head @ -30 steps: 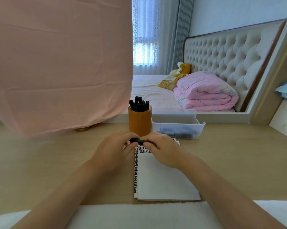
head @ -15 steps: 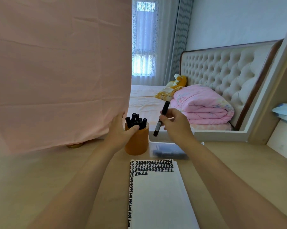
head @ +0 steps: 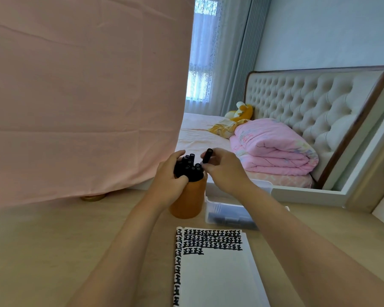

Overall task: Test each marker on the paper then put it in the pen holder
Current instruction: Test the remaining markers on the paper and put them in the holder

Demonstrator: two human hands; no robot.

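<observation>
An orange pen holder (head: pixel 187 201) stands on the desk, packed with several black markers (head: pixel 187 168). My left hand (head: pixel 167 177) wraps the holder's top and the bundle of markers. My right hand (head: pixel 225 169) pinches one black marker (head: pixel 207 156) at the holder's right rim, tilted, its lower end among the others. The white paper pad (head: pixel 217 278) lies nearer to me, its top rows and left margin covered with black test marks.
A clear plastic box (head: pixel 230 214) with dark markers inside sits right of the holder. A pink cloth (head: pixel 82 96) hangs on the left above the desk. Behind the desk are a bed, a folded pink quilt (head: pixel 272 147) and a tufted headboard.
My right hand has carried the marker from above the box down to the holder's rim. My left hand has moved from the holder's side up around the markers. The view has come closer.
</observation>
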